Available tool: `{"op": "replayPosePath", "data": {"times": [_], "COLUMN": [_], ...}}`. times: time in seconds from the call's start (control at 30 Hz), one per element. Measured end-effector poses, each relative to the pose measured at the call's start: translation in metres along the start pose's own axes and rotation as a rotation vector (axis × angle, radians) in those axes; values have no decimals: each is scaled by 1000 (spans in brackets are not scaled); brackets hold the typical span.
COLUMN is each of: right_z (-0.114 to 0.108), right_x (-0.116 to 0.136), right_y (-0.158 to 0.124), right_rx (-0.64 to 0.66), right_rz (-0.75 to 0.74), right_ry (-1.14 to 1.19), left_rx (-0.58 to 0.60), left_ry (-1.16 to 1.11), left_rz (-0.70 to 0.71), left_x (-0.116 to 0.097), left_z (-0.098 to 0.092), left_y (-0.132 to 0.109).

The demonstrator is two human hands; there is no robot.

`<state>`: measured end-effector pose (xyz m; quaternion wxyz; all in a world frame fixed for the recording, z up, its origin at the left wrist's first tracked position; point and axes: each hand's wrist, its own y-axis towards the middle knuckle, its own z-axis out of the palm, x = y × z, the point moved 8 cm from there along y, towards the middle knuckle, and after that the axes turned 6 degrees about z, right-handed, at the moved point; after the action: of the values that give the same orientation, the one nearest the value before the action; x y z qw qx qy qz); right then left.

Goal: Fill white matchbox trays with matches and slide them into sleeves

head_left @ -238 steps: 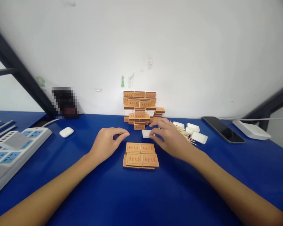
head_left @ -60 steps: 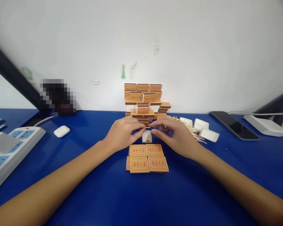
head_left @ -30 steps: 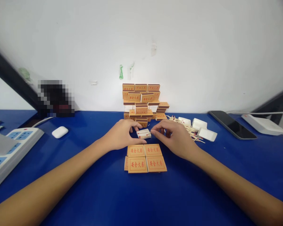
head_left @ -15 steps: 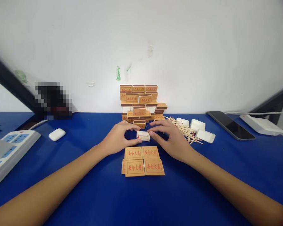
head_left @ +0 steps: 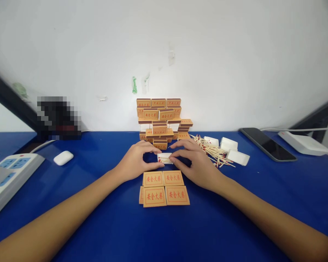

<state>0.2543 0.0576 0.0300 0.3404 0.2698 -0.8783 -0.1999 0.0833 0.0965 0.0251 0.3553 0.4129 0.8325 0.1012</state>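
Observation:
A small white matchbox tray (head_left: 164, 158) with matches in it lies on the blue table (head_left: 98, 203), just behind a flat group of orange matchboxes (head_left: 164, 188). My left hand (head_left: 136, 158) curls round the tray's left end, thumb and fingertips close to it. From the other side, my right hand (head_left: 195, 162) pinches the tray's right end. Behind them, against the white wall, stands a stack of orange matchboxes (head_left: 161, 120).
Loose matches (head_left: 210, 151) and several empty white trays (head_left: 232, 151) lie to the right. Farther right are a black phone (head_left: 268, 143) and a white flat box (head_left: 303, 142). A white earbud case (head_left: 63, 157) and a power strip (head_left: 8, 174) sit on the left.
The white tray stood on end between my fingertips two seconds ago; now it lies flat on the table. Both hands have come down and closed in on its ends.

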Motion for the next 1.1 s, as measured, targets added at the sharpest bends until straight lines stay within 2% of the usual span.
{"op": "replayPosePath", "data": {"times": [0.3,0.4,0.53,0.7,0.8,0.87,1.1], "right_z": [12,9,-18,-72,-82,-78,-42], "right_x": [2,5,-1,-51,-69,-71,-60], "right_y": [2,4,8,8,4,2,6], "right_rx": [52,36,2,-4,36,65,158], "right_rz": [3,-4,-4,88,28,3,-54], "right_ry": [-25,-16,-73,-295,-365,-375,-457], "left_rx": [-10,-8,-7,10,18,20,25], "left_ry": [-6,-3,-7,4,13,11,2], "left_rz": [33,35,15,-5,-16,-16,-28], "left_x": [-2,-3,-1,3,4,3,3], "left_z": [0,0,-1,1,1,2,2], "left_y": [-1,-1,-2,-4,-5,-4,-3]}}
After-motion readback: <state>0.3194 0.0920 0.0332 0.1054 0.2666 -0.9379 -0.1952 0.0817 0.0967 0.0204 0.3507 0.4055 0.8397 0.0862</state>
